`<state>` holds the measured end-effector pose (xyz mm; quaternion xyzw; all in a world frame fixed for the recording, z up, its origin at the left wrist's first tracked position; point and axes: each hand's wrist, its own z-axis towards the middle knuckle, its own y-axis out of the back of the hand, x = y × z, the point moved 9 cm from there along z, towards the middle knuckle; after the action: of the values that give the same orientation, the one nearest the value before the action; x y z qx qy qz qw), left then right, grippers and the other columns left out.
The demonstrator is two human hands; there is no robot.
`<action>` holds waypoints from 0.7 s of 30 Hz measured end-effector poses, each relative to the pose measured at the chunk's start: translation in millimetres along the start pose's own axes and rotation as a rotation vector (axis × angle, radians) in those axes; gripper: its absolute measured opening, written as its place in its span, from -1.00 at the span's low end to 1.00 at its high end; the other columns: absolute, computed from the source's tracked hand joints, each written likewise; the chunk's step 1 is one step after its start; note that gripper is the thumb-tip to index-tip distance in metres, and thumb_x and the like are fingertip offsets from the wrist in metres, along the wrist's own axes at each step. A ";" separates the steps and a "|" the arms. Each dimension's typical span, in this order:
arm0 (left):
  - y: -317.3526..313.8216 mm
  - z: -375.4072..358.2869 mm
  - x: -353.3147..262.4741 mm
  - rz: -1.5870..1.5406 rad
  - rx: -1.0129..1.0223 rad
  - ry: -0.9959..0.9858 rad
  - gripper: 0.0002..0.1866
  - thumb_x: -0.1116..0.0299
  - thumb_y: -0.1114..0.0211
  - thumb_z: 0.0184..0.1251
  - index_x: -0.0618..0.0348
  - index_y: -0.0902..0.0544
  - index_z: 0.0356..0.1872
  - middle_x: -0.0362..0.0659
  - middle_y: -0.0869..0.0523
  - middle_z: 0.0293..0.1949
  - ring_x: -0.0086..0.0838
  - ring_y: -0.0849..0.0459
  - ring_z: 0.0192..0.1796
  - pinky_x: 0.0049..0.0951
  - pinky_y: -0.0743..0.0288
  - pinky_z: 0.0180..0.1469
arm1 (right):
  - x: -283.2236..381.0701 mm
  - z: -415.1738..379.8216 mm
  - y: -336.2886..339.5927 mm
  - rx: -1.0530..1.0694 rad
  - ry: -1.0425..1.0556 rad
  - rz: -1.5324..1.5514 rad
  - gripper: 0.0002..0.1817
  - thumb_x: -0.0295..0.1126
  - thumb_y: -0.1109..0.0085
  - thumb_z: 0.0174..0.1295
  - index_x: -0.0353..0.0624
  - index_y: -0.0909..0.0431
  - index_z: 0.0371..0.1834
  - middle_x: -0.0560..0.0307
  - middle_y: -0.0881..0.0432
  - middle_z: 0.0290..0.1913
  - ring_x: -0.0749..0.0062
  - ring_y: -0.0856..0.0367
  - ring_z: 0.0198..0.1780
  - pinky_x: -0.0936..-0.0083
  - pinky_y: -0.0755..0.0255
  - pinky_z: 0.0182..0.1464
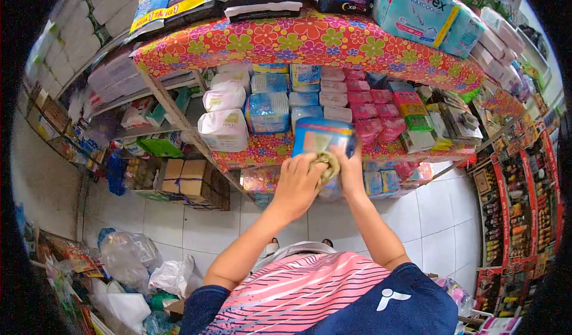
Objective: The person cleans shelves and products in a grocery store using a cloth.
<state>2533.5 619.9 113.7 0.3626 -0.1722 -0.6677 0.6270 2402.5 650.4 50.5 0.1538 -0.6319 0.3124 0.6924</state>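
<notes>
My right hand (350, 171) grips a blue plastic pack (307, 133) by its right side. The pack is smeared by motion, so its print cannot be read. My left hand (297, 183) is closed on a crumpled olive-beige cloth (326, 167), which lies against the lower part of the pack. Both hands are in front of the middle shelf. Behind the pack stand stacked blue packs (267, 112), white packs (223, 129) and pink packs (366, 130).
The upper shelf, covered with flowered cloth (262, 42), carries a large Kotex pack (417, 13) and dark packs (263, 4). Cardboard boxes (185, 180) stand at the left. Plastic bags (128, 254) lie on the tiled floor (393, 222). A red-edged rack (517, 210) stands right.
</notes>
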 end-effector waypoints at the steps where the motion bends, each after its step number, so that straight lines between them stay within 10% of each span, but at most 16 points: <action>1: 3.7 -2.8 6.7 -0.081 -0.032 0.045 -0.64 0.35 -0.23 -0.13 0.04 -0.38 -0.22 -0.10 -0.38 -0.15 -0.24 -0.35 -0.07 -0.24 -0.16 -0.07 | -1.3 0.4 -1.4 -0.004 0.004 0.004 -0.20 -0.23 -0.16 -0.08 -0.29 0.05 0.18 -0.04 -0.22 0.04 0.29 -0.22 0.07 0.44 -0.09 0.12; 6: 47.4 18.6 41.2 -0.005 -0.197 0.179 -0.68 0.40 -0.19 -0.08 0.11 -0.39 -0.22 -0.04 -0.38 -0.17 -0.17 -0.35 -0.10 -0.22 -0.18 -0.08 | 25.8 -24.8 -29.6 0.163 0.302 -0.430 -0.07 -0.23 -0.28 -0.30 -0.30 0.01 0.17 -0.10 -0.22 0.01 0.19 -0.25 0.03 0.38 -0.13 0.09; 10: 37.7 36.4 49.4 -0.364 0.208 0.172 -0.72 0.47 -0.08 -0.02 0.25 -0.36 -0.21 0.00 -0.38 -0.19 -0.15 -0.34 -0.08 -0.36 -0.21 -0.01 | 67.1 -57.6 -58.3 0.352 0.739 -0.803 -0.03 -0.20 -0.39 -0.50 -0.23 -0.14 0.11 -0.13 -0.26 -0.09 0.03 -0.29 -0.09 0.28 -0.23 -0.07; 21: 6.1 11.9 47.9 -0.700 0.354 0.226 -0.70 0.47 -0.07 0.02 0.22 -0.36 -0.16 -0.05 -0.44 -0.19 -0.25 -0.41 -0.07 -0.36 -0.27 -0.01 | 65.0 -69.3 -33.7 0.486 0.649 -0.602 -0.11 -0.11 -0.37 -0.47 -0.04 -0.23 0.09 -0.11 -0.27 -0.03 0.03 -0.29 -0.01 0.28 -0.19 0.01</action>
<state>2531.9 570.2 113.1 0.5729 -0.0806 -0.7566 0.3047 2478.0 682.4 109.1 0.3809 -0.2208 0.2685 0.8568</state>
